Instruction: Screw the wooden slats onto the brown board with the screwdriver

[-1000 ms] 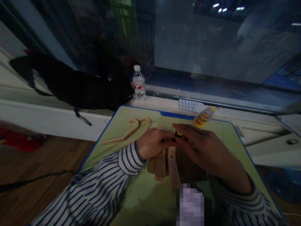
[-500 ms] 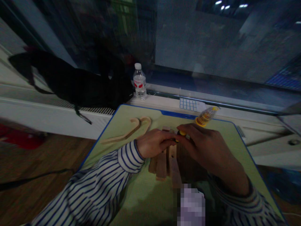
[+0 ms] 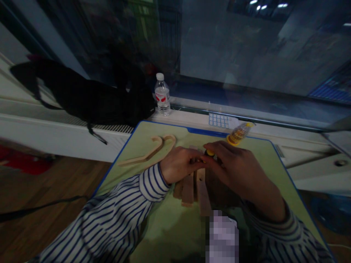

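Several flat wooden pieces (image 3: 202,190) lie side by side on a green mat (image 3: 164,215). My left hand (image 3: 179,164) rests on their far ends with fingers curled, pressing on the wood. My right hand (image 3: 236,166) meets it from the right, fingers closed round a small tool with a yellow and black handle (image 3: 210,153) that stands on the wood. Both sleeves are striped blue and white.
Two curved wooden hook-shaped pieces (image 3: 153,149) lie on the mat's far left. A clear yellow-capped case (image 3: 238,134) lies at the mat's far edge by a blue grid card (image 3: 218,120). A water bottle (image 3: 162,95) and a black bag (image 3: 90,98) sit on the white sill.
The hands and the yellow-handled tool stay on the wooden pieces; the right hand's fingers shifted slightly round the handle. The view has drifted a little.
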`<state>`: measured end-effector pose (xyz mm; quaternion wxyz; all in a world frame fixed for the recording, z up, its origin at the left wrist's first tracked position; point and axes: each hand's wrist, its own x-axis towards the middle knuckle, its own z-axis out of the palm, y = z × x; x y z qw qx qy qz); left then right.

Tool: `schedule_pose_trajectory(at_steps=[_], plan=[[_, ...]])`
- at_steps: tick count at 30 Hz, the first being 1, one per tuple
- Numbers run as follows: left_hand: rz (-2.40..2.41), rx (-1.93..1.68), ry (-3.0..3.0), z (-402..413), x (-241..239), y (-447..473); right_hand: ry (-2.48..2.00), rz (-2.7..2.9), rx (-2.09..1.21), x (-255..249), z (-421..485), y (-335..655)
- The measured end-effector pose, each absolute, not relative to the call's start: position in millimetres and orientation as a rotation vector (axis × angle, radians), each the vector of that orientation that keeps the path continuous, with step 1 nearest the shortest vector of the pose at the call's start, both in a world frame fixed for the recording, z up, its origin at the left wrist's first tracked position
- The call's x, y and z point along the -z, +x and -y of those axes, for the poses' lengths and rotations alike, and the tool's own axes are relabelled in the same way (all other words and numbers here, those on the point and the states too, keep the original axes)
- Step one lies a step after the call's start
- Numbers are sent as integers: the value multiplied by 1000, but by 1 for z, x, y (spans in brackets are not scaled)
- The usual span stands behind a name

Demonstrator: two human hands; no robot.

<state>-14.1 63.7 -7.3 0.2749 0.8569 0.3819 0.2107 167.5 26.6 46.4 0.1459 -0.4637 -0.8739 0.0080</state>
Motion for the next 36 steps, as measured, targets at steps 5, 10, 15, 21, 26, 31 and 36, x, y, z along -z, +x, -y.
schedule_pose_trajectory(at_steps=[5, 10, 15, 21, 26, 31, 36], plan=[[-1002, -543, 2337, -64, 5, -14, -1216, 2508, -108, -50, -22, 172], [-1000, -545, 2364, -64, 7, -14, -1176, 2517, -112, -48, -25, 171], [-931, -517, 2353, -65, 10, -15, -1223, 2500, -69, -45, -28, 170], [-869, -498, 2359, -68, 12, -15, -1344, 2492, 42, -46, -26, 168], [-893, -498, 2370, -66, 11, -15, -1363, 2498, 66, -47, -25, 166], [-1014, -511, 2344, -62, 6, -14, -1360, 2495, 62, -46, -26, 165], [-1067, -565, 2297, -61, 5, -12, -1353, 2501, 35, -47, -26, 165]])
